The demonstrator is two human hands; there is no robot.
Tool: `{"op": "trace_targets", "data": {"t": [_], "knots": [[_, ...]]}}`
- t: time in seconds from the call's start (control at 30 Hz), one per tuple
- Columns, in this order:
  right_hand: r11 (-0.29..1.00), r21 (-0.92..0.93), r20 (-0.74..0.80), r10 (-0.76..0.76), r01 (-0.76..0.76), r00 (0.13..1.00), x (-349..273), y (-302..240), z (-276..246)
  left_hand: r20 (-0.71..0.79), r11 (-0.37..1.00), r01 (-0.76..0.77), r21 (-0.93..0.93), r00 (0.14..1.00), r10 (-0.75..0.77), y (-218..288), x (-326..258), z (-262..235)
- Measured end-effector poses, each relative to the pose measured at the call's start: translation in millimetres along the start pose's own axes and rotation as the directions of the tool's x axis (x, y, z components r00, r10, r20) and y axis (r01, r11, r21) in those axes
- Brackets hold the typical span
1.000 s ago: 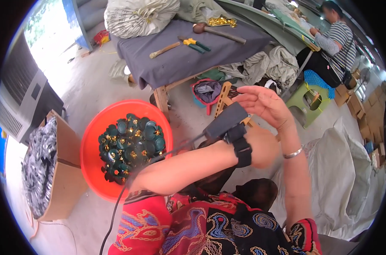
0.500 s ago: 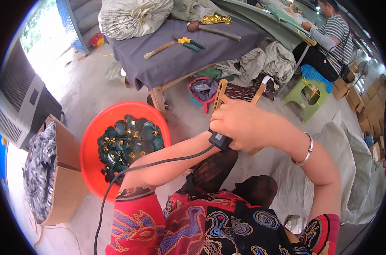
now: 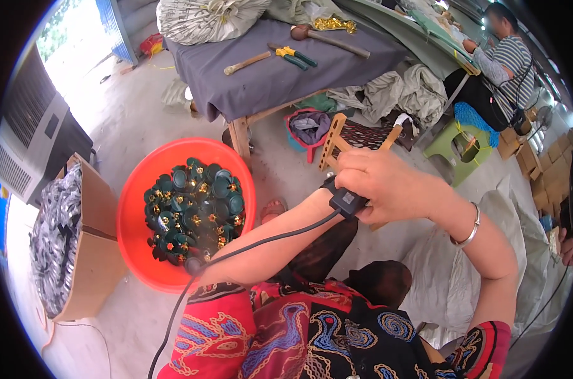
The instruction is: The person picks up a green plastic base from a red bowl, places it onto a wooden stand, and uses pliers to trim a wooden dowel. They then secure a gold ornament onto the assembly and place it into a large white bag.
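A round orange-red basin (image 3: 127, 227) on the floor holds a heap of dark green, cup-like pieces (image 3: 195, 211) with gold-coloured bits among them. Left of it, an open cardboard box (image 3: 95, 271) is filled with grey, shiny strips (image 3: 56, 243). A small pink-red bin (image 3: 311, 153) near the table leg contains greyish cloth (image 3: 308, 122). The black device (image 3: 349, 203) lies at the left wrist, directly under the right hand (image 3: 384, 180), whose curled fingers grip it. The left hand is hidden behind the right, so its state cannot be told. A black cable (image 3: 261, 238) runs from the device along the left forearm (image 3: 267, 252).
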State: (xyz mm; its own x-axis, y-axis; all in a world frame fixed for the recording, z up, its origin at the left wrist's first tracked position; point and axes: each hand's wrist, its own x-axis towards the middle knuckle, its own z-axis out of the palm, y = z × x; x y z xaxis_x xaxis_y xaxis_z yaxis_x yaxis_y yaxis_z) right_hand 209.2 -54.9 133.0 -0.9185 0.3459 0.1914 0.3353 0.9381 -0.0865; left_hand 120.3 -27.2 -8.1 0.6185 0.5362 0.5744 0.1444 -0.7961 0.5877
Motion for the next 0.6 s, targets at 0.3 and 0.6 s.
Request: {"op": "trace_targets", "data": {"t": [0.3,0.6], "knots": [[0.992,0.075,0.116,0.096,-0.105,0.989,-8,-2,-11,0.085,0.998,0.019,-0.057,0.996,-0.014,6,10,22],[0.987,0.019,0.165,0.156,-0.162,0.974,-10,7,-19,0.162,0.996,0.019,-0.092,0.987,-0.004,16,25,34]]}}
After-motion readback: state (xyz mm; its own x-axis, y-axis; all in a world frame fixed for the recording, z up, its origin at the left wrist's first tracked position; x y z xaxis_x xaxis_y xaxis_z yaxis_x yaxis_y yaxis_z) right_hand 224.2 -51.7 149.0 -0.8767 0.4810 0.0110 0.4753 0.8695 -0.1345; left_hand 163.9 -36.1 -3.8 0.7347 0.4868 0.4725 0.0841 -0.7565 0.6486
